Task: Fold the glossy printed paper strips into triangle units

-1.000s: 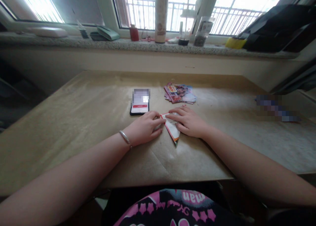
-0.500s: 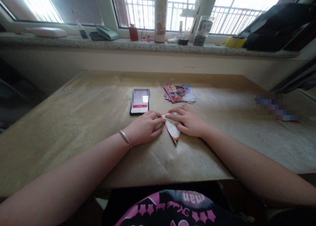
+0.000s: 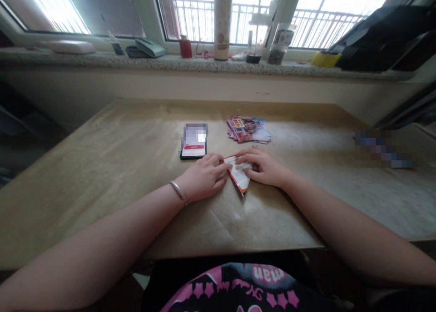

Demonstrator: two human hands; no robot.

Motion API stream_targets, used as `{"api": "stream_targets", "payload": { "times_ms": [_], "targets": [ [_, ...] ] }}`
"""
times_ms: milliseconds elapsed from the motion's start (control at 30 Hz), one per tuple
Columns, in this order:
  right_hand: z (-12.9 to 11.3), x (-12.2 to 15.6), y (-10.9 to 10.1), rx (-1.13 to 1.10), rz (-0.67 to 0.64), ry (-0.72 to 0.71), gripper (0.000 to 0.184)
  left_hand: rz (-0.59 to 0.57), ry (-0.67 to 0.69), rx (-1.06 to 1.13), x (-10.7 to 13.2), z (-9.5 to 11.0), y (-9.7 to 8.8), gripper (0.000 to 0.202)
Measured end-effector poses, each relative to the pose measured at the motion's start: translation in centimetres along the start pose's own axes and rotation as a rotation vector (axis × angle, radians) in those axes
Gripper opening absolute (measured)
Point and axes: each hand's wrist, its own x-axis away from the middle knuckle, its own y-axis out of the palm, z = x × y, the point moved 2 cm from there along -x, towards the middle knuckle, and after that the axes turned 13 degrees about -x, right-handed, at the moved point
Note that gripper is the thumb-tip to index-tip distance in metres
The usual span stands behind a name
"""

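A folded piece of printed paper, mostly white with a red edge and a coloured tip, lies on the paper-covered table. My left hand rests on its left side with curled fingers pressing the edge down. My right hand covers its right side, fingers bent and pressed on the fold. A silver bangle circles my left wrist.
A phone with a lit screen lies just beyond my left hand. A small stack of colourful printed sheets sits behind my right hand. The windowsill holds a tall bottle, a red cup, jars and a black case.
My right hand has drawn back to the right along the paper, its fingers curling in, so more of the white face shows. My left hand has barely shifted.
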Motion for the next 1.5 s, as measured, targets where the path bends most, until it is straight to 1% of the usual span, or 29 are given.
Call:
{"api": "stream_targets", "payload": {
  "times_ms": [100,233,400,533,733,900,1067,1233,1500],
  "targets": [
    [0.2,0.0,-0.1,-0.026,0.027,-0.021,0.024,0.018,-0.001,0.008,0.0,0.0,0.1,0.035],
    [-0.1,0.0,-0.2,0.019,0.038,-0.050,0.023,0.061,0.045,0.004,-0.2,0.1,0.2,0.034],
    [-0.6,0.2,-0.3,0.102,0.067,-0.021,0.022,0.080,0.085,-0.012,-0.3,0.4,0.1,0.035],
    [-0.8,0.2,-0.2,0.133,0.058,-0.001,0.023,0.055,0.084,0.005,-0.3,0.5,0.0,0.040],
    [-0.7,0.2,-0.2,0.119,0.043,0.010,0.021,0.010,0.081,0.039,-0.5,0.5,-0.3,0.038],
    [-0.6,0.2,-0.4,0.116,0.046,-0.006,0.014,0.012,0.136,0.003,-0.4,0.5,-0.1,0.047],
    [-0.4,0.3,-0.7,0.117,0.050,0.009,0.010,-0.001,0.156,-0.052,-0.4,0.6,0.0,0.045],
    [-0.5,0.6,-1.2,0.133,0.018,-0.004,0.014,-0.031,0.139,-0.064,-0.4,0.6,0.0,0.046],
    [-1.2,0.8,-2.0,0.211,-0.040,-0.029,0.016,-0.027,0.122,-0.048,-0.3,0.7,0.1,0.045]
  ]
}}
